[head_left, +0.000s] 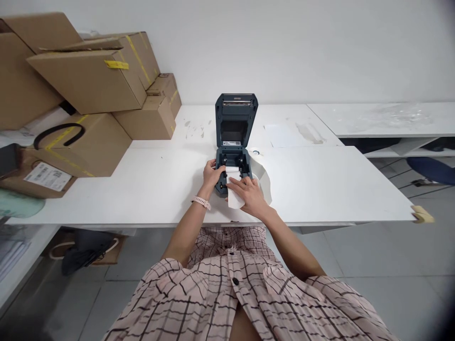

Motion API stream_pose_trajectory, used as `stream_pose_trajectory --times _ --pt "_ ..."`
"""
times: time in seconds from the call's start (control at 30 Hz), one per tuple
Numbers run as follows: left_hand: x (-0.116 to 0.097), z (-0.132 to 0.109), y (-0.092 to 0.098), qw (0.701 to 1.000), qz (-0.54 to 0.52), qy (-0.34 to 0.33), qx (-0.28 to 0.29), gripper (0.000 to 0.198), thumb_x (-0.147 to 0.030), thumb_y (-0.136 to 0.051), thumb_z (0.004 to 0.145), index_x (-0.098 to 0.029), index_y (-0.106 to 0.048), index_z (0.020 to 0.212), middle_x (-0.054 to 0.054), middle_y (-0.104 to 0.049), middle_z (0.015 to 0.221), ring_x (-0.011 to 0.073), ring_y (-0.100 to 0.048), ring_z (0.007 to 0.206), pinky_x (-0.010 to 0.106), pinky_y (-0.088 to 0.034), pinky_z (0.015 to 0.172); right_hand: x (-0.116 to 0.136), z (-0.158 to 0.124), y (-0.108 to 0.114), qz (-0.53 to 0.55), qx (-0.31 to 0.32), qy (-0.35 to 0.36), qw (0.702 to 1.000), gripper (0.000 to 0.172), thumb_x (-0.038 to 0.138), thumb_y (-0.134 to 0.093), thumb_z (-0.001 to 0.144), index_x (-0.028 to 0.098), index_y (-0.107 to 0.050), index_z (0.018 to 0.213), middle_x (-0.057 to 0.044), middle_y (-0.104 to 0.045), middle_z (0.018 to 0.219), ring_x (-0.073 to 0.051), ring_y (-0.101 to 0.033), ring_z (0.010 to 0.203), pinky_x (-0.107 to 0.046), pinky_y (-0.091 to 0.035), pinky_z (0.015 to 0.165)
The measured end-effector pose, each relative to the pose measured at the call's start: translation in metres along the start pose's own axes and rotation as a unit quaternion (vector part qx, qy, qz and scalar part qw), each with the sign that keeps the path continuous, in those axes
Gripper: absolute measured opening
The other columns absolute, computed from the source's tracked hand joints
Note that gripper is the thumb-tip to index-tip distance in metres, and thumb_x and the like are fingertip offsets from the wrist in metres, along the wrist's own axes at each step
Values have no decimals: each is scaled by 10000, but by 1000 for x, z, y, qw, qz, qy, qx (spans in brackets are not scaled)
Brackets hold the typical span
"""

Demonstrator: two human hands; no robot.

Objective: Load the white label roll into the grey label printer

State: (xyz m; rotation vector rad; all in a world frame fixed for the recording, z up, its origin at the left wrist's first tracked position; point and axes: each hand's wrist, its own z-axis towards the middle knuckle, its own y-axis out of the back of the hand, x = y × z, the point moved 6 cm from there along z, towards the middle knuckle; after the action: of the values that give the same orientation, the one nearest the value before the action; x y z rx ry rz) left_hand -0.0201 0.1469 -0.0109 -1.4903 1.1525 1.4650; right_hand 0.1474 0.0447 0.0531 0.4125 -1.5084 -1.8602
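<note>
A dark label printer (232, 154) stands on the white table with its lid (235, 118) tipped up and back. Inside it sits a white label roll (232, 169), and a strip of label paper (234, 199) comes out over the front edge. My left hand (212, 175) grips the printer's left side, thumb reaching over the rim towards the roll. Fingers of my right hand (250, 193) press on the strip at the front right; its thumb is mostly hidden. A loose curl of whitish backing paper (263, 182) lies beside the printer, partly behind my right hand.
Cardboard boxes (95, 80) are piled on the table's left side, one with a black strap (59, 130). Crumpled clear plastic (401, 116) lies on the far right table. A blue stool seat (432, 170) stands at right. Yellowish padding (423, 214) covers the table's front right corner.
</note>
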Motion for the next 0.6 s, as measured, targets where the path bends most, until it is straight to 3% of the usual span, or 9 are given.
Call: stream_pose_trajectory --times 0.13,0.23,0.3,0.4,0.47,0.53,0.6 --pt "-1 1 0 1000 -10 -4 0 480 -239 -761 704 -191 -626 1162 117 -697 1241 247 -685 1110 350 -542 908 4 1 -2 8 11 -20 1000 494 449 -604 1004 175 -630 1414 -127 -574 1558 -357 -519 1149 -469 -361 910" --pt "-4 -1 0 1000 -4 -1 1 478 -236 -765 712 -186 -622 1166 123 -703 1234 250 -683 1120 349 -542 921 7 -7 3 29 61 -5 998 750 551 -746 891 186 -544 1514 -157 -481 1627 -403 -511 1249 -523 -400 974" --pt "-6 -7 0 1000 3 6 8 503 -273 -770 741 -180 -608 1209 140 -693 1267 258 -682 1125 360 -544 928 11 -16 19 82 110 59 989 921 664 -767 826 238 -460 1583 -148 -448 1650 -414 -486 1353 -577 -403 1049" --pt "-9 -25 0 999 -6 17 42 619 -403 -770 803 -198 -549 1344 164 -653 1376 286 -665 1198 396 -542 972 1 -17 64 209 129 153 957 813 737 -659 875 347 -477 1565 -61 -568 1568 -337 -540 1385 -575 -408 1141" --pt "-10 -40 0 997 -11 21 73 765 -484 -814 779 -239 -499 1431 160 -592 1483 313 -603 1327 413 -523 1039 -36 8 101 272 24 106 956 675 734 -591 923 370 -565 1491 -35 -624 1506 -303 -595 1342 -544 -451 1145" --pt "-12 -53 2 995 -6 23 96 949 -500 -899 688 -276 -452 1495 151 -503 1585 344 -497 1456 424 -492 1107 -96 45 133 285 -173 -19 943 647 753 -481 967 359 -583 1470 -54 -613 1504 -308 -564 1382 -563 -441 1165" --pt "-13 -61 5 994 6 33 108 1101 -479 -958 605 -298 -409 1543 145 -413 1658 377 -397 1533 454 -468 1152 -150 91 141 303 -278 -76 909 712 803 -367 973 355 -542 1498 -64 -567 1542 -305 -513 1443 -556 -437 1175"
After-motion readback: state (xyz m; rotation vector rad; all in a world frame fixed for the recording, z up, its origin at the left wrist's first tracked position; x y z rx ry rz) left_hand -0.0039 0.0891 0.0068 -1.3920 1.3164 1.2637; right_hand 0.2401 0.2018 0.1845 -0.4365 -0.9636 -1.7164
